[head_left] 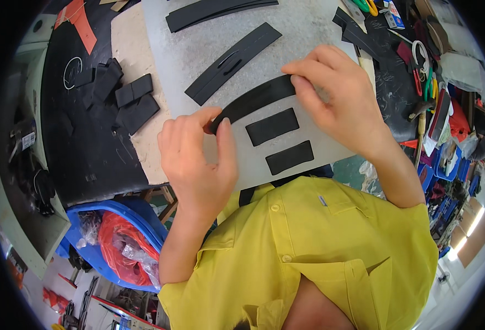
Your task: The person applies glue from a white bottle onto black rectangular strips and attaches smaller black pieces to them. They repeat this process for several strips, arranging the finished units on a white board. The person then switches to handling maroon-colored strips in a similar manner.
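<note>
A curved black strip (pixel 259 100), like leather or fabric, is stretched between my two hands over a pale grey board (pixel 193 55). My left hand (pixel 198 154) pinches its left end between thumb and fingers. At the other end, my right hand (pixel 336 96) grips the strip the same way. Nearer to me, two short black rectangular pieces (pixel 272 126) lie flat on the board, one below the other. Beyond the strip lies a longer black piece (pixel 233 63) with slits in it. Farther off is a stack of long curved black strips (pixel 220 12).
Small black pieces (pixel 135 102) are heaped on the left of the dark table (pixel 88 159). Orange material (pixel 80 25) lies at the far left. Scissors and other tools (pixel 430 88) crowd the right side. A blue bin (pixel 138 220) with red and clear plastic bags stands below the left edge.
</note>
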`<state>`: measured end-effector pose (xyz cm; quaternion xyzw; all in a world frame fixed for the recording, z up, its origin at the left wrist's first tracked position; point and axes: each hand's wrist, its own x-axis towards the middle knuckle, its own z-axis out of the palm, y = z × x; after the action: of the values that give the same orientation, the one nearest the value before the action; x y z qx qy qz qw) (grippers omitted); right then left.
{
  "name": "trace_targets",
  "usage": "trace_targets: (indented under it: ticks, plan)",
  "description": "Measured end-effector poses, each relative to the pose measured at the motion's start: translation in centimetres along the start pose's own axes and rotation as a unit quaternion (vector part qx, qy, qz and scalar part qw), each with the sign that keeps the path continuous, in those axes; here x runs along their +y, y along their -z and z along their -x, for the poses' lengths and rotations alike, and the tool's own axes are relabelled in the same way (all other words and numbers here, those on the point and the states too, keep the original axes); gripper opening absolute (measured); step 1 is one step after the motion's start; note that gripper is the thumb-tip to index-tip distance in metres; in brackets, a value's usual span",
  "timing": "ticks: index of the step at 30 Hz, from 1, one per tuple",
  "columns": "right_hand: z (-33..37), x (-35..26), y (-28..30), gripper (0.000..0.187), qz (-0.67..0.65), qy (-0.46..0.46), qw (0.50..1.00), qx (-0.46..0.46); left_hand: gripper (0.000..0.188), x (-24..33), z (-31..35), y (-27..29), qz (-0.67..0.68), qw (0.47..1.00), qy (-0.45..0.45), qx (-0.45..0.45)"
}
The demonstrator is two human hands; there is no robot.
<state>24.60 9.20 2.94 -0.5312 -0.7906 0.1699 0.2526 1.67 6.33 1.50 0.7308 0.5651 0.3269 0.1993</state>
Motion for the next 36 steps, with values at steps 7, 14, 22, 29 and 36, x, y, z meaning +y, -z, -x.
trace_targets:
  ticks: [7,14,22,29,36]
  plan:
    - [0.5,-1.3,-1.3,0.03,-0.044,0.058,0.997,0.03,0.023,0.1,-1.5,-2.1,0.076,0.993,-0.081,0.033]
    - [2.1,0.7,-1.9,0.058,-0.055,0.112,0.992,0.012,0.037,-0.9,-1.0,-1.8,0.058,0.989,-0.134,-0.005]
    - [2.1,0.3,-2.1,0.058,-0.021,0.124,0.992,0.001,0.039,-0.7,-1.0,-1.7,0.034,0.991,-0.125,-0.014]
    - [2.0,0.3,-2.0,0.054,0.01,0.141,0.99,-0.009,0.039,-1.0,-0.9,-1.9,0.025,0.991,-0.132,-0.013]
    - [2.0,0.4,-2.2,0.05,0.026,0.148,0.989,-0.01,0.04,-0.8,-1.0,-1.9,0.018,0.991,-0.133,-0.02]
